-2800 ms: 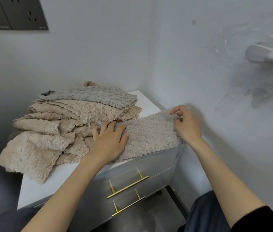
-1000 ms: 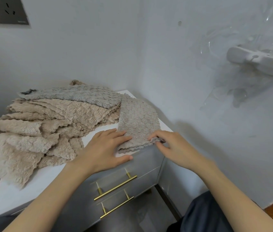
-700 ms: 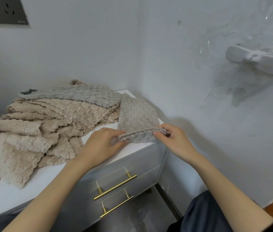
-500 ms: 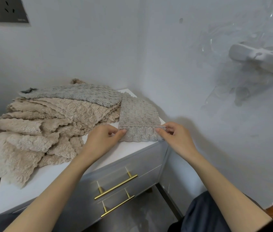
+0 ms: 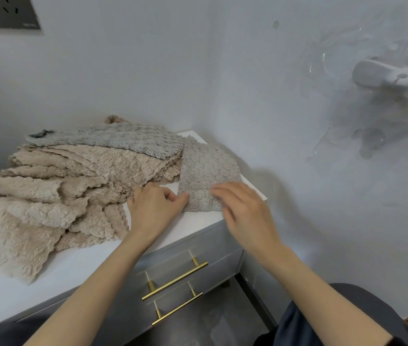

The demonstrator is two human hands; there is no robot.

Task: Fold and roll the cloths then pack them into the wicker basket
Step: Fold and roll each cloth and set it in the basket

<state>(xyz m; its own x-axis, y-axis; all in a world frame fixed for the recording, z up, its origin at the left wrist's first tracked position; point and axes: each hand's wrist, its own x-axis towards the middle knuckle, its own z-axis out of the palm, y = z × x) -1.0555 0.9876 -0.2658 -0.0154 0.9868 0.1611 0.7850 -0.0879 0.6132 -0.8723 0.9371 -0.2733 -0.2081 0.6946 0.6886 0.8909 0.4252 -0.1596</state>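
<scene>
Partly beneath the right hand [image 5: 245, 213] lies the folded cloth [image 5: 205, 171].

left hand [image 5: 155, 208] touches folded cloth [image 5: 206, 171] edge | right hand [image 5: 246, 211] spread over it, blurred

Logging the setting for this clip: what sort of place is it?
Probably a room corner in a home; which room is unclear. A white drawer unit with brass handles stands in the corner, with a socket panel on one wall and a white holder on the other.
</scene>
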